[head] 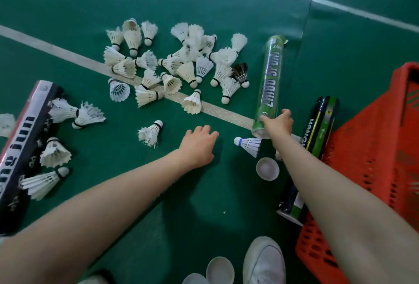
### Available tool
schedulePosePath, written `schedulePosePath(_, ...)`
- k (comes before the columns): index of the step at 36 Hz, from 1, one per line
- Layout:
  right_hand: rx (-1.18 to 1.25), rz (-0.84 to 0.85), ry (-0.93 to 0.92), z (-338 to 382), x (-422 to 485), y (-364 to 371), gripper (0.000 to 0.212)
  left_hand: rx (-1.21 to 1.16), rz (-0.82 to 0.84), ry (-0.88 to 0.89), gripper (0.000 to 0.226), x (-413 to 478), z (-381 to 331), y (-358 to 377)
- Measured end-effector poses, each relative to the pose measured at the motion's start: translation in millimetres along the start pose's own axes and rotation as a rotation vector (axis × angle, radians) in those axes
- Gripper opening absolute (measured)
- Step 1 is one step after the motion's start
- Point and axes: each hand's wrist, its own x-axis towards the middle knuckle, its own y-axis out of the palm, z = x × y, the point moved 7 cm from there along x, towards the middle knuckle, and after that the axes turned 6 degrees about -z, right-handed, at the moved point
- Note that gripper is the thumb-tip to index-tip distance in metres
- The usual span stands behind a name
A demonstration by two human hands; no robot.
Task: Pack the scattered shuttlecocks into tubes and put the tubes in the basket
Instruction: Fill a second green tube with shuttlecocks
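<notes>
Several white shuttlecocks (181, 66) lie scattered in a heap on the green court floor, one dark-feathered among them (240, 72). My right hand (278, 122) is shut on the near end of a green tube (269, 79) that lies on the floor. A blue-capped shuttlecock (249, 145) lies just left of that tube's mouth. My left hand (197, 145) hovers palm down with fingers spread and holds nothing, right of a lone shuttlecock (150, 133). The red basket (374, 159) stands at the right.
A black and green tube (317, 129) lies against the basket, partly under my right arm. A long black, white and red tube (20, 147) lies at the left with shuttlecocks beside it. White lids (267, 168) (220, 270) lie near my white shoe (264, 261).
</notes>
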Motion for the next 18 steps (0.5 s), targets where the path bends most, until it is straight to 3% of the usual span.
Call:
schedulePosePath(5,0.024,0.103,0.066,-2.3,9.3,13.3,0.077,-0.007,0.083,-0.046,0.033,10.1,9.9,16.0)
schedulePosePath(11,-0.005,0.087,0.024,7.7,11.1,14.1,0.068,-0.205,0.072,-0.122,0.040,15.3,26.9,17.5)
schedulePosePath(18,0.740,0.272,0.145,45.6,-26.4,18.3,0.059,-0.197,-0.153,-0.170,0.043,10.8,42.5,-1.3)
